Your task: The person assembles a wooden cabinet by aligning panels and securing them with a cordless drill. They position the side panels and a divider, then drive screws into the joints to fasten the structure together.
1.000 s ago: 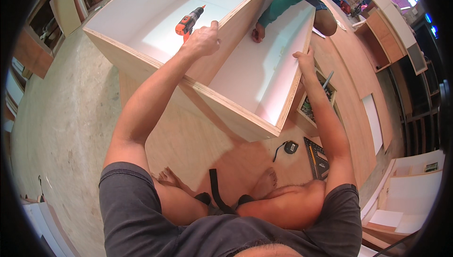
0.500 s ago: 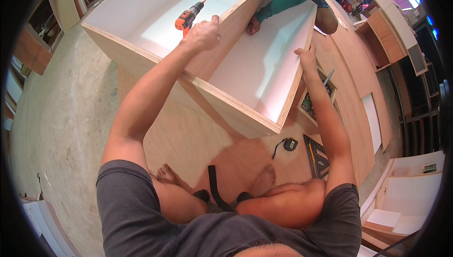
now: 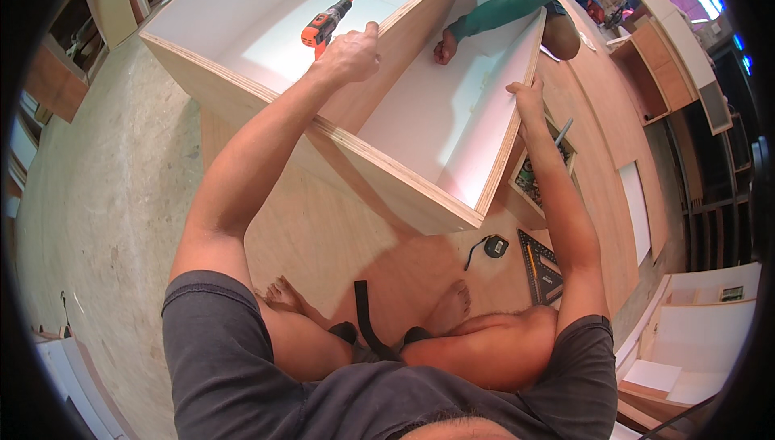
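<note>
We steady the plywood cabinet box (image 3: 420, 117) lying on the floor, our left hand (image 3: 349, 54) clenched over its middle divider (image 3: 395, 60) and our right hand (image 3: 526, 97) grasping the side panel's edge; uneven pressure against the co-worker's hand (image 3: 443, 51) could rack the carcass. The orange drill (image 3: 324, 24) inside might roll, and our fingertips stay hidden behind the edges.

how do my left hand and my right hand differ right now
The left hand rests closed on the top edge of the cabinet's middle divider, close to the orange drill. The right hand grips the edge of the side panel, farther out, fingers hooked over it. Both touch the same plywood cabinet.
</note>
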A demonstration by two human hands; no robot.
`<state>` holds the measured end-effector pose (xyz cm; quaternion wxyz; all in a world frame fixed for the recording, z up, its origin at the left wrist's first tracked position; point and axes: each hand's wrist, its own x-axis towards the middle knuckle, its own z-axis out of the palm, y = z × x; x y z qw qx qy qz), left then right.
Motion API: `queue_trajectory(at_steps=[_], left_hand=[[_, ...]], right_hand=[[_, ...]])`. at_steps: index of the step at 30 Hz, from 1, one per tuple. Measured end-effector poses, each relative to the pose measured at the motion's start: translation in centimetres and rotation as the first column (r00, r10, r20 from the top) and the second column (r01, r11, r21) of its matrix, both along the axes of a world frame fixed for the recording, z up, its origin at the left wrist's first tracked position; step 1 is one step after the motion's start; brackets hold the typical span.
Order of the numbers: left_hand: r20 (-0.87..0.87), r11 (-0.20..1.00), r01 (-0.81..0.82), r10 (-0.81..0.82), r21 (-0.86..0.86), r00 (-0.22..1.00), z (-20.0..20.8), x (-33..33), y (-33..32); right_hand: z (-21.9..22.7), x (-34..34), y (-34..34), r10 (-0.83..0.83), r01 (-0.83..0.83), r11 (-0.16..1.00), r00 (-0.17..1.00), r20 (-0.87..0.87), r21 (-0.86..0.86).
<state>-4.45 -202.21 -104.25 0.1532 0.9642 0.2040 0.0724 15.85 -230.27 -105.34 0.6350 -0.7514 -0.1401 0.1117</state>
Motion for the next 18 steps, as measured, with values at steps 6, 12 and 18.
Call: queue_trajectory(at_steps=[6, 12, 18], left_hand=[[-0.007, 1.0, 0.015, -0.015, 0.018, 1.0, -0.1, 0.3, 0.1], [-0.001, 1.0, -0.003, 0.003, -0.011, 1.0, 0.2, -0.1, -0.1], [-0.089, 1.0, 0.01, -0.01, 0.0, 0.996, 0.9, -0.1, -0.1]], right_hand=[[-0.8, 1.1, -0.3, 0.028, -0.029, 0.999, 0.999, 0.029, 0.022], [-0.2, 0.1, -0.1, 0.017, -0.018, 0.999, 1.0, 0.008, 0.045], [-0.4, 0.5, -0.2, 0.029, -0.03, 0.999, 0.999, 0.021, 0.025]])
